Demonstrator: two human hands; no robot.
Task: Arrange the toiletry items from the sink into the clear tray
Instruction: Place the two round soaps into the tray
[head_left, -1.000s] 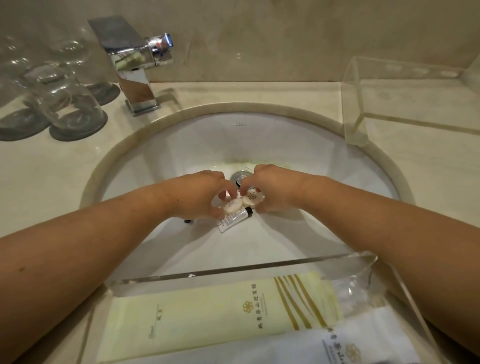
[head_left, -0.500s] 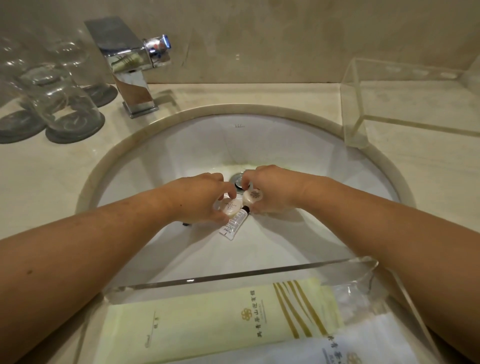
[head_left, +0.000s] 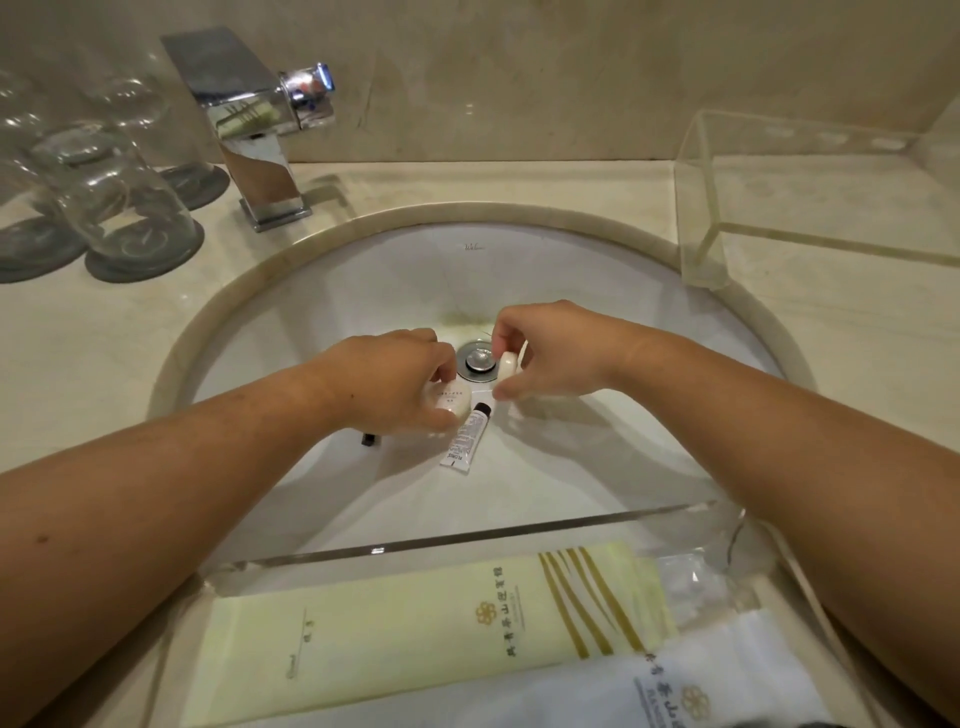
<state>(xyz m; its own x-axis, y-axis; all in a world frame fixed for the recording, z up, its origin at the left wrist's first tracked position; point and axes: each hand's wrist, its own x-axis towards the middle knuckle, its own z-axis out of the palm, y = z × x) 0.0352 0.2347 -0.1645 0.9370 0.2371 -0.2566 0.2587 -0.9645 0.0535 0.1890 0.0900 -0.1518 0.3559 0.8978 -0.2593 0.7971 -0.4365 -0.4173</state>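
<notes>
Both hands reach into the white sink (head_left: 597, 291). My left hand (head_left: 395, 384) pinches a small round white soap (head_left: 453, 401) low in the basin. My right hand (head_left: 550, 353) holds a second round soap (head_left: 507, 365) on edge, lifted beside the drain (head_left: 479, 358). A small white tube with a black cap (head_left: 465, 440) lies on the basin floor between the hands. A tiny black cap (head_left: 370, 439) shows under my left hand. The clear tray (head_left: 467, 535) sits at the near rim, holding a pale yellow packet (head_left: 415, 629) and a white packet (head_left: 675, 691).
A chrome faucet (head_left: 254, 119) stands at the back left. Upturned glasses (head_left: 114, 202) rest on grey coasters on the left counter. Another clear acrylic box (head_left: 810, 197) sits on the right counter.
My right hand has lifted its soap up and to the right, near the drain. The two soaps are now apart, and the whole tube is uncovered.
</notes>
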